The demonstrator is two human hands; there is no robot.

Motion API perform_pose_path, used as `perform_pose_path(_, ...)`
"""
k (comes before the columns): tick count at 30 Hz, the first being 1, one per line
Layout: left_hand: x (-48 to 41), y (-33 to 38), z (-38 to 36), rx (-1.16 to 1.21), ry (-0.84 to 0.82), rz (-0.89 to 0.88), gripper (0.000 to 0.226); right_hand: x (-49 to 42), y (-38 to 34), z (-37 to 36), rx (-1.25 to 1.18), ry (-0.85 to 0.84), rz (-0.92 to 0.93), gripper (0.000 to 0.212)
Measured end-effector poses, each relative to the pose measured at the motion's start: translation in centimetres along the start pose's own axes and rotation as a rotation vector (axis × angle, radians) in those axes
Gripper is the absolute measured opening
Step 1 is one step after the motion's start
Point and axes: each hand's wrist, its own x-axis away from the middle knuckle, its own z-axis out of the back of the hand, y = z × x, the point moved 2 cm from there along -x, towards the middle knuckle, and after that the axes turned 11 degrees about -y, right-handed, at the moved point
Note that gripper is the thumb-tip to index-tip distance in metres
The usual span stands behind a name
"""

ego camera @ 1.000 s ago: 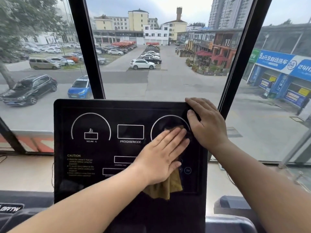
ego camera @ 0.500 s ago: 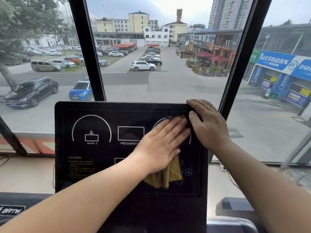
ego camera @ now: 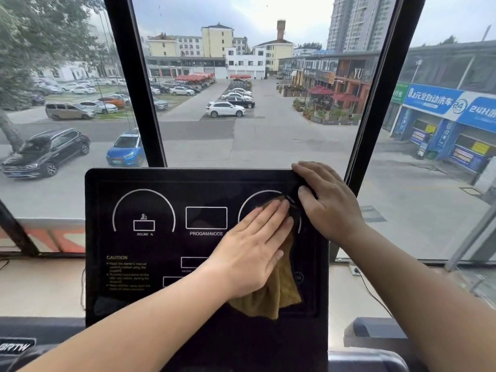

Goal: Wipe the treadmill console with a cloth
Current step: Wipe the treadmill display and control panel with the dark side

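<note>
Treadmill console (ego camera: 161,299) fills the lower middle of my view, a black panel with white dial outlines and a PROGAM/MODE label. At 3 o'clock from the panel's centre, the brown cloth (ego camera: 276,296) lies flat under my left hand (ego camera: 252,251), whose fingers are straight and together and press it onto the right dial. The cloth's loose end hangs toward 6 o'clock. My right hand (ego camera: 330,205) grips the console's corner at 1 o'clock, fingers curled over the top edge. At 12 o'clock, past the black window frame (ego camera: 134,89), a white car (ego camera: 225,109) stands parked.
</note>
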Motion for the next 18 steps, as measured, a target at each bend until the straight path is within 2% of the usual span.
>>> perform_pose_path(4, 0.4, 0.2, -0.7, -0.096, 0.057, 0.015, 0.054, 0.6, 0.5, 0.8, 0.053, 0.014, -0.037, 0.047)
perform_pose_path(7, 0.3, 0.9, -1.5, -0.135, 0.042, -0.032, 0.050, 0.8, 1.6, 1.2, -0.078, 0.019, -0.094, 0.045)
perform_pose_path(11, -1.5, 1.1, 0.1, -0.067, -0.052, 0.042, 0.070, 1.1, 2.2, 1.0, -0.177, 0.007, -0.074, 0.045)
perform_pose_path(15, -6.4, -0.2, 3.4, 0.008, -0.049, 0.151, 0.084, 1.2, 2.0, 0.7, -0.290, 0.055, -0.058, 0.041)
perform_pose_path(18, -6.5, 1.6, 2.0, 0.017, -0.082, 0.180, 0.090, 1.2, 2.3, 0.6, -0.333, 0.052, -0.063, 0.040)
